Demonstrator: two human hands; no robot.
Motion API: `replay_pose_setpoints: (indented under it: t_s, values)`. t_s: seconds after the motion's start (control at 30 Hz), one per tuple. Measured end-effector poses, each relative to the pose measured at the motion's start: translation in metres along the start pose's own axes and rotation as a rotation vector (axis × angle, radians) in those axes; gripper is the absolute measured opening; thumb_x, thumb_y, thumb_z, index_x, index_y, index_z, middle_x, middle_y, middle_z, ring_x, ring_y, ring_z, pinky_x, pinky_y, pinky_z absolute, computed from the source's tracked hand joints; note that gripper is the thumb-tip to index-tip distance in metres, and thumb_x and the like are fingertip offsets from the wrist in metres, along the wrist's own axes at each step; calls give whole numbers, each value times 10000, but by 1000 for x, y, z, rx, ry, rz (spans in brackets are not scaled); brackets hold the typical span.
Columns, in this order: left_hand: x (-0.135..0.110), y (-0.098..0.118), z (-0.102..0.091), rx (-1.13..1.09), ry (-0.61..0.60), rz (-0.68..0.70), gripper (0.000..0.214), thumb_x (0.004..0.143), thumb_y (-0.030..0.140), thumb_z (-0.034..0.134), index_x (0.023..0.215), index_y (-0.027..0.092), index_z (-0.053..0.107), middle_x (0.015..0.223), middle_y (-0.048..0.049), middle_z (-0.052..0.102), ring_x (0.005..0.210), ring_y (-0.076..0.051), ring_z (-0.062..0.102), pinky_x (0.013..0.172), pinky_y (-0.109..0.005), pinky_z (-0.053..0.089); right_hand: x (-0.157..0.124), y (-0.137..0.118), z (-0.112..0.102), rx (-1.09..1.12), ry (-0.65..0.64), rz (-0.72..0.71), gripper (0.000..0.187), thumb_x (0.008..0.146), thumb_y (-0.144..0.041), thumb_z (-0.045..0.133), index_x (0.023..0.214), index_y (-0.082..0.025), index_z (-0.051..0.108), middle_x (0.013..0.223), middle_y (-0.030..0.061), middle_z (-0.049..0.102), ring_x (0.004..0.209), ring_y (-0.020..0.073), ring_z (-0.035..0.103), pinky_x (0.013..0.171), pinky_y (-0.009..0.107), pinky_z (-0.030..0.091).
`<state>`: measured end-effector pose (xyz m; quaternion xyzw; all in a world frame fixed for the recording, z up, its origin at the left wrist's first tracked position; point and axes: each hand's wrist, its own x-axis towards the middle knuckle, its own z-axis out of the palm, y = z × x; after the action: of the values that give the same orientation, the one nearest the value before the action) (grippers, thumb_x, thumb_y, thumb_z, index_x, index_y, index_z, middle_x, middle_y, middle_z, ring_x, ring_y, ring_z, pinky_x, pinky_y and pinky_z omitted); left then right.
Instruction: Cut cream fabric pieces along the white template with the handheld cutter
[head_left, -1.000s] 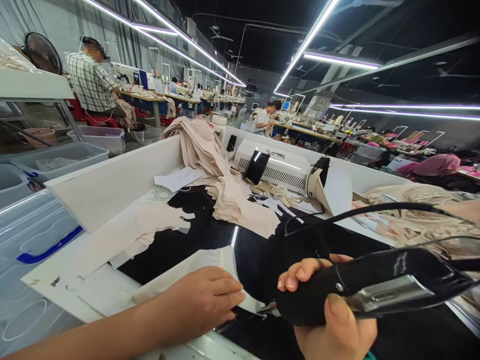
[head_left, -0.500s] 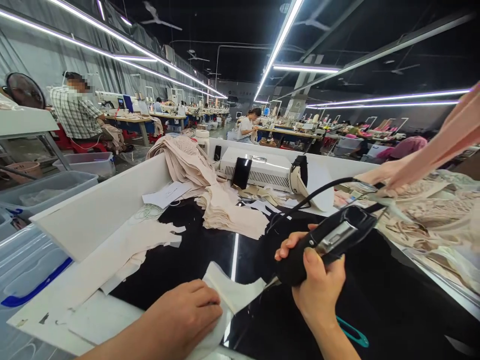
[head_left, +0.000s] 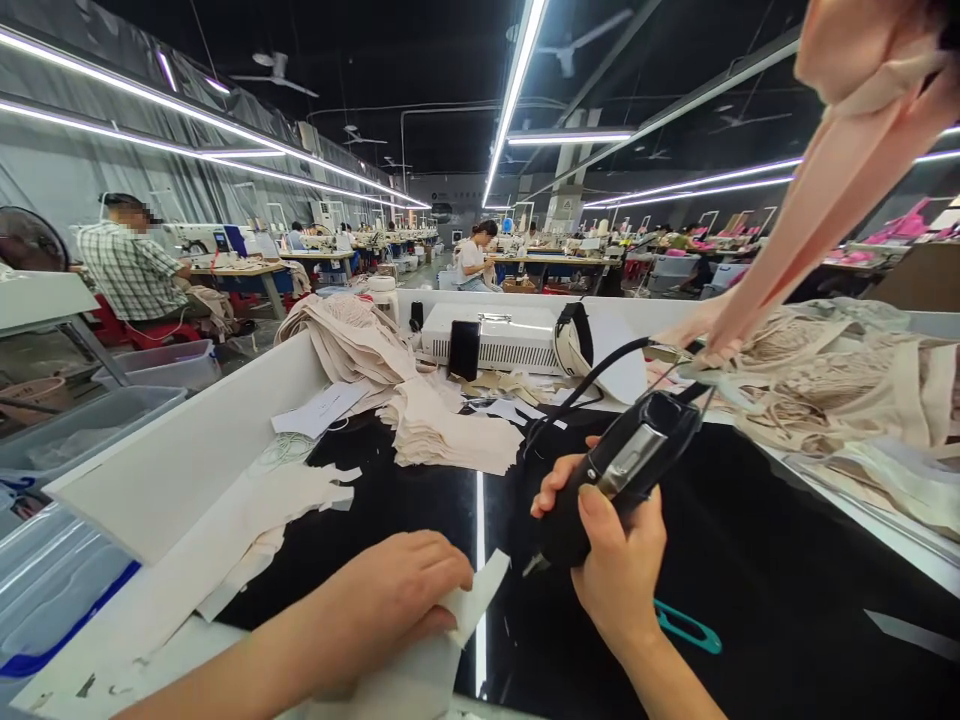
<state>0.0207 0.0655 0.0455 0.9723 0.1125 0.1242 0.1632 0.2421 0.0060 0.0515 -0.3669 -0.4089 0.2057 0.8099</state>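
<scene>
**Tool tip sitting just right of the cloth's free end**

Your left hand [head_left: 397, 600] is holding the pale cloth [head_left: 475, 604], and that cloth is lying mostly under and on the near side of your palm, over the near edge of the black tabletop [head_left: 757, 570]. Your left fingers are curling nearly closed on it, thumb drawn in close to the forefinger; how firmly they are pressing, you cannot tell from here. A short flap is showing beyond the fingertips, its long axis slanting away from you and to the right.

Your right hand [head_left: 619, 570] is wrapping the black handheld tool [head_left: 600, 490], fingers closed around its body and thumb lying along the near side. The tool is slanting too: its back end is rising away to the right towards the cord [head_left: 592, 385], while its metal tip [head_left: 535, 566] is pointing left and down towards you.

The narrow dark gap between that tip and the flap's far corner is what matters most. The left hand is touching the cloth; the right is reaching close only through the tool. Beyond both hands, a cloth stack [head_left: 450, 430] is lying well apart, and a teal loop [head_left: 688, 628] is resting beside your right wrist.
</scene>
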Motion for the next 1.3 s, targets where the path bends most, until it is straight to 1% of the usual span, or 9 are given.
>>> replay_pose_setpoints:
  t_s: [0.07, 0.17, 0.27, 0.37, 0.5, 0.57, 0.73, 1.1, 1.3]
  values:
    - [13, -8, -4, -54, -41, 87, 424, 903, 185, 819, 1274, 192, 613, 1263, -65, 711, 1298, -250, 601, 1122, -386, 484, -5, -1, 5, 27, -23, 5, 313, 924, -341, 722, 1185, -280, 561, 823, -39, 671, 618, 141, 633, 568, 303, 572]
    - [27, -18, -5, -86, -136, 97, 589, 865, 241, 861, 1382, 201, 583, 1353, -106, 672, 1402, -270, 532, 1153, -415, 469, -12, 1, 13, 57, -41, 32, 336, 929, -337, 717, 1212, -284, 543, 821, -43, 665, 619, 139, 630, 566, 292, 568]
    - [32, -25, -4, -97, -199, 92, 530, 885, 239, 840, 1357, 231, 598, 1382, -111, 656, 1446, -288, 495, 1172, -467, 442, -17, 4, 20, 87, -56, 61, 282, 933, -331, 711, 1157, -287, 545, 829, -48, 665, 615, 131, 626, 559, 280, 561]
    - [31, -30, -3, -126, -235, 80, 442, 911, 239, 810, 1300, 250, 601, 1381, -95, 659, 1491, -285, 441, 1219, -545, 362, -21, 6, 24, 104, -71, 73, 202, 933, -350, 710, 1050, -277, 563, 825, -53, 665, 619, 120, 622, 579, 273, 561]
    - [27, -33, -3, -135, -265, 39, 420, 896, 263, 823, 1253, 251, 603, 1450, -108, 610, 1529, -316, 370, 1222, -681, 258, -22, 8, 28, 82, -77, 74, 205, 926, -398, 720, 1021, -272, 589, 830, -56, 667, 636, 111, 628, 627, 272, 571]
    - [26, -33, -4, -126, -265, 33, 423, 890, 279, 827, 1250, 252, 606, 1466, -112, 597, 1529, -329, 367, 1209, -713, 243, -23, 9, 29, 70, -76, 80, 218, 921, -415, 727, 1022, -274, 594, 835, -59, 669, 638, 107, 628, 639, 268, 570]
    - [25, -33, -4, -127, -241, 37, 396, 890, 272, 822, 1231, 244, 624, 1389, -100, 643, 1496, -315, 426, 1225, -686, 232, -25, 12, 30, 73, -89, 85, 214, 917, -393, 729, 1024, -270, 591, 840, -50, 672, 638, 110, 628, 623, 265, 562]
    - [29, -31, -4, -118, -267, 34, 438, 870, 236, 836, 1245, 232, 609, 1405, -111, 626, 1393, -310, 553, 1213, -710, 229, -32, 7, 33, 108, -86, 103, 240, 917, -368, 717, 1089, -269, 583, 832, -34, 701, 601, 121, 641, 603, 284, 590]
    - [28, -35, -1, -153, -272, 60, 550, 896, 263, 816, 1379, 251, 554, 1537, -112, 536, 1528, -317, 372, 1213, -741, 178, -39, 6, 36, 99, -79, 96, 321, 890, -387, 759, 1150, -291, 597, 856, -25, 730, 678, 135, 681, 661, 298, 617]
